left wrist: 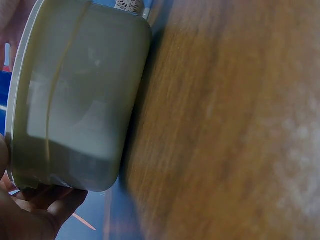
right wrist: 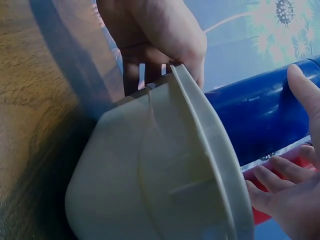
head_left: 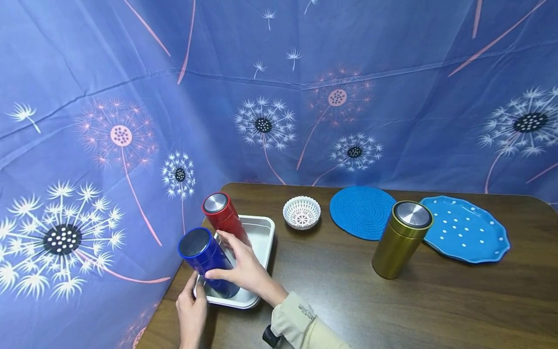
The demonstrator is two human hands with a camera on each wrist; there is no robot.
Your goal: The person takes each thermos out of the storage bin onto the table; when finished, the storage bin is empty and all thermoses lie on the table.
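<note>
A blue thermos flask [head_left: 212,264] with a dark lid stands in a white plastic tub [head_left: 259,242] at the table's left side. My right hand [head_left: 249,274] grips the flask, its thumb on the near side and its fingers round towards the back. Behind it, in the same tub, stands a red thermos flask [head_left: 226,218] with a silver lid, partly hidden by the blue one and my hand. My left hand [head_left: 192,305] pinches the tub's near left rim, thumb inside and fingers against the outer wall. In the right wrist view the blue flask [right wrist: 260,115] rises past the tub's rim.
A small white patterned bowl [head_left: 302,213] sits behind the tub to the right. Further right are a round blue woven mat [head_left: 362,212], a tall gold thermos flask [head_left: 401,240] and a blue dotted plate [head_left: 466,232]. A blue dandelion-print cloth [head_left: 196,121] hangs along the table's back and left edges.
</note>
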